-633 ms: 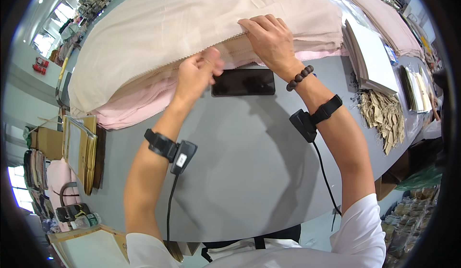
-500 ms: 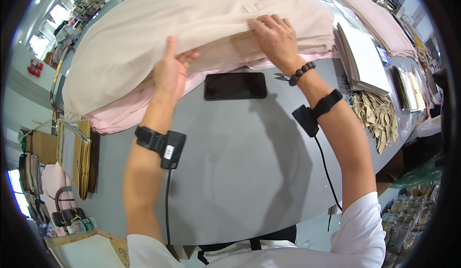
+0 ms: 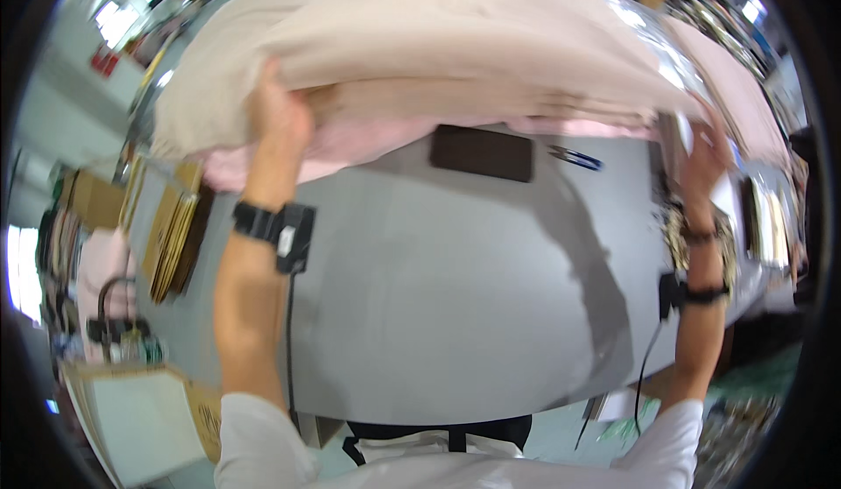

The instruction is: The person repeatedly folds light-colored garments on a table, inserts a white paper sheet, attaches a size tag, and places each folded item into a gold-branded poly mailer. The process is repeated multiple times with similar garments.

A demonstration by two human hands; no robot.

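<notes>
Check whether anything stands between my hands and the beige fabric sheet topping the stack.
Nothing visible does: your left hand and right hand are at the near edge of the beige fabric sheet. The black rectangular phone and blue-handled snips lie clear, on the grey table.

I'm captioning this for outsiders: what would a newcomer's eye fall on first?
Probably the big beige cloth across the far side of the grey table, with the left hand and right hand at its near edge. Then the black phone nearer the person, with blue snips just to its right.
</notes>
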